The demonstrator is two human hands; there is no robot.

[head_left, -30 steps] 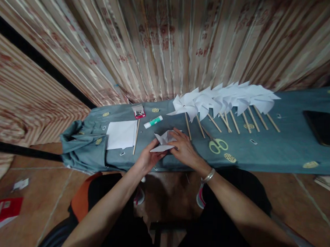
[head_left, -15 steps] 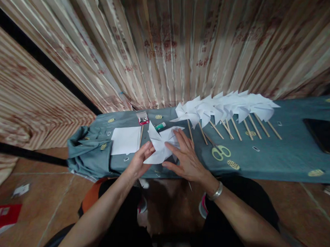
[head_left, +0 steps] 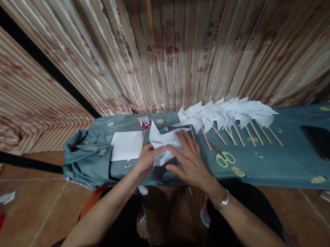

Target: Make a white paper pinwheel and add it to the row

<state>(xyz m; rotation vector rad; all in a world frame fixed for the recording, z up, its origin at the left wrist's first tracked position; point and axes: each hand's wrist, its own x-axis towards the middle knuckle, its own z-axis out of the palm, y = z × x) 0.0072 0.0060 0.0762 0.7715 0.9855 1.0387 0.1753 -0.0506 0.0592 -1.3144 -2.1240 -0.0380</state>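
A white paper pinwheel (head_left: pixel 164 141) is held just above the near part of the cloth-covered table. My left hand (head_left: pixel 149 157) grips its left side, the thumb lying on top near the centre and the other fingers mostly underneath. My right hand (head_left: pixel 189 158) rests on its right side with fingers spread, the index fingertip near the middle. No stick shows on this pinwheel. Partly behind it lies a green glue stick (head_left: pixel 164 130). Left of my hands is a stack of white paper sheets (head_left: pixel 126 146), with a wooden stick (head_left: pixel 143 137) along its right edge.
A small box of metal pins (head_left: pixel 144 123) stands beyond the paper. Several finished pinwheels (head_left: pixel 226 114) on sticks overlap in a row at the back right. Scissors with yellow-green handles (head_left: pixel 224 158) lie right of my hands. A dark phone (head_left: pixel 321 142) lies farther right on the teal cloth (head_left: pixel 278 170).
My left thumb has moved onto the top of the pinwheel, toward its centre. The pinwheel has tilted slightly and covers more of the glue stick. The camera view has shifted a little.
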